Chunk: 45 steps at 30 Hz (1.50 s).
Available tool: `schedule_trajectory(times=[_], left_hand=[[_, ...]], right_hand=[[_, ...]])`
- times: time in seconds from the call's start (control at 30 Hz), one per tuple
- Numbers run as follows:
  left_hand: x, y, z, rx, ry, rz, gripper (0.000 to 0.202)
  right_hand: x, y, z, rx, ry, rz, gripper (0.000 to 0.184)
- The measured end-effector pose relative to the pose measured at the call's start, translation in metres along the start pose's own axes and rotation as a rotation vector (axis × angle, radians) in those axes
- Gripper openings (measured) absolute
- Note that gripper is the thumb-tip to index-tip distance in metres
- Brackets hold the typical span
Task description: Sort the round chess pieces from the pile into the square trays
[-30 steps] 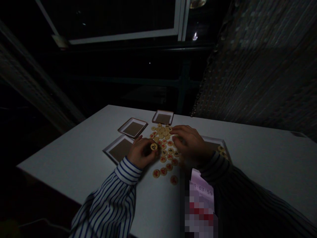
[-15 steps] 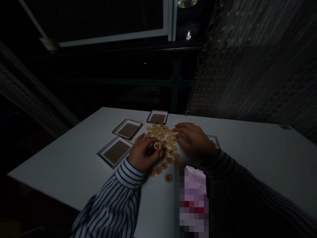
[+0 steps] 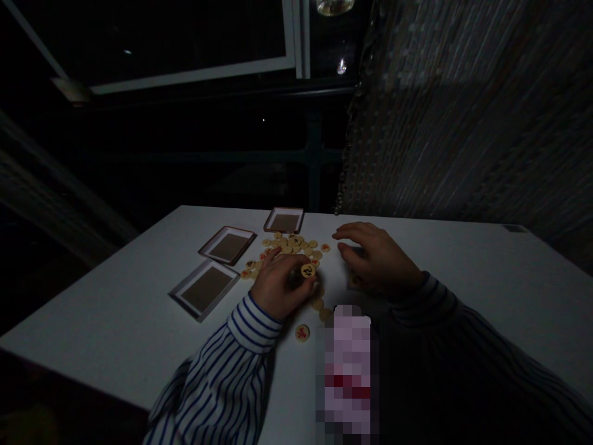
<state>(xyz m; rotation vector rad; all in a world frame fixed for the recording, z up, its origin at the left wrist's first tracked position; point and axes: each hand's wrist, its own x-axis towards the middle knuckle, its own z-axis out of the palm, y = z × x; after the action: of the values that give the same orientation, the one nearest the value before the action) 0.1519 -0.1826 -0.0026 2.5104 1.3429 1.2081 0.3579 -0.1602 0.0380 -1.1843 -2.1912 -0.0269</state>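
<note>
Several round wooden chess discs (image 3: 291, 245) with red or black characters lie scattered on a white table (image 3: 115, 309). My left hand (image 3: 280, 287) is curled round a small stack of discs; the top disc (image 3: 308, 270) shows a black character. My right hand (image 3: 377, 256) hovers just right of the pile, fingers slightly bent and apart, holding nothing that I can see. One red-marked disc (image 3: 302, 332) lies alone near my left wrist. Both sleeves are striped.
Three shallow box trays lie left of and behind the pile: a near one (image 3: 204, 289), a middle one (image 3: 227, 245) and a far one (image 3: 284, 220). A blurred pinkish object (image 3: 347, 364) sits at the near edge. Dark window and a textured curtain (image 3: 463, 111) stand behind.
The view has swung to the right, so everything sits further left. My left hand has kept its stack of discs and shifted right; my right hand has lifted off the pile toward the right.
</note>
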Motion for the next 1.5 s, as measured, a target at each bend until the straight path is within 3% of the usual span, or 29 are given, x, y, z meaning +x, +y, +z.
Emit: schedule_trajectory(times=[0.47, 1.0, 1.33, 1.5], left_hand=[[0.022, 0.019, 0.022, -0.02, -0.02, -0.052, 0.021], [0.038, 0.039, 0.06, -0.106, -0.1, -0.09, 0.019], [0.025, 0.032, 0.08, -0.037, -0.036, -0.04, 0.023], [0.022, 0.028, 0.085, -0.021, -0.028, 0.006, 0.023]], right_hand=[[-0.001, 0.014, -0.023, -0.023, -0.028, 0.058, 0.028], [-0.004, 0.033, -0.038, -0.061, -0.052, 0.126, 0.03], [-0.004, 0.037, -0.034, -0.075, -0.092, 0.15, 0.03], [-0.009, 0.044, -0.031, -0.109, -0.173, 0.175, 0.03]])
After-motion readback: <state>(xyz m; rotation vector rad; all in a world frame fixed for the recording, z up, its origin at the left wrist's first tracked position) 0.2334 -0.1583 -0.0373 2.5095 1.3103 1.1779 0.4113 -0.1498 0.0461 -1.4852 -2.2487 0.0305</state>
